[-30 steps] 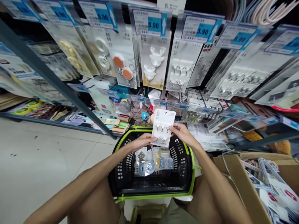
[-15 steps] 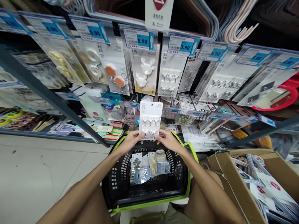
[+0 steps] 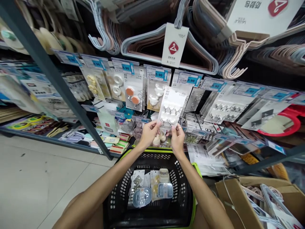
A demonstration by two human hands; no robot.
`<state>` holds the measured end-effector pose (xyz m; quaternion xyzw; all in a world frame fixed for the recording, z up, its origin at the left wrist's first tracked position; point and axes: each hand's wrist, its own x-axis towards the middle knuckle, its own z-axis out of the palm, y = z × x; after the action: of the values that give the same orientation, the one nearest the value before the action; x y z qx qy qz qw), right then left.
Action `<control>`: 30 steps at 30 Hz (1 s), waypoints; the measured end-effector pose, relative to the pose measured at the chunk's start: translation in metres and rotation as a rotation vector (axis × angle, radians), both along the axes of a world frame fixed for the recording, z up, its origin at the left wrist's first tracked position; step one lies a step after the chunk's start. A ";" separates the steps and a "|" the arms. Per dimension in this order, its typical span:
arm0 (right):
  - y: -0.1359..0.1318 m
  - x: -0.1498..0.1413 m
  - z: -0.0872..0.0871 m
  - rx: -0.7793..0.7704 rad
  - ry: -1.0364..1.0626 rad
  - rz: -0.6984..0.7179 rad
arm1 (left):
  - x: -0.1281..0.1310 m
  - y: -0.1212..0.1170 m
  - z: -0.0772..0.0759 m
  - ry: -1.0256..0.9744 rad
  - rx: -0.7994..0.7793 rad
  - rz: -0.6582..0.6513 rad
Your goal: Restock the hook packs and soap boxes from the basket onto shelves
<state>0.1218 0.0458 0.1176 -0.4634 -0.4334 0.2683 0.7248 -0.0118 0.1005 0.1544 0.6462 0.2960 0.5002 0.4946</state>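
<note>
While both grips pinch its lower edge, left hand & right hand side by side, the hook card stands upright above them, long axis vertical, just before the peg rack's price tags.

A black basket with a green rim sat low in the middle, holding several small packets. Clothes hangers hung along the top of the shelf, with a white hanger tag in front. Blue price labels ran beneath them. A cardboard box stood at the lower right, on the pale floor.
</note>
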 end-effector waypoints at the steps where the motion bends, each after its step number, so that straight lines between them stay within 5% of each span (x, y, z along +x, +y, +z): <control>1: 0.003 0.003 0.008 0.022 0.000 -0.014 | 0.006 0.003 0.007 -0.013 0.015 -0.006; 15: 0.011 0.046 0.039 0.200 0.097 -0.093 | 0.049 0.009 0.038 -0.091 -0.025 -0.048; 21: 0.015 0.067 0.030 0.075 0.121 -0.124 | 0.048 0.019 0.045 0.166 -0.163 -0.001; 30: -0.001 0.089 0.025 -0.154 -0.094 -0.190 | 0.032 0.011 0.058 0.309 0.211 0.164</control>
<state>0.2112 0.0450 0.1423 -0.5688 -0.3991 0.2090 0.6881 0.0205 0.1115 0.2126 0.7372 0.3659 0.4621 0.3303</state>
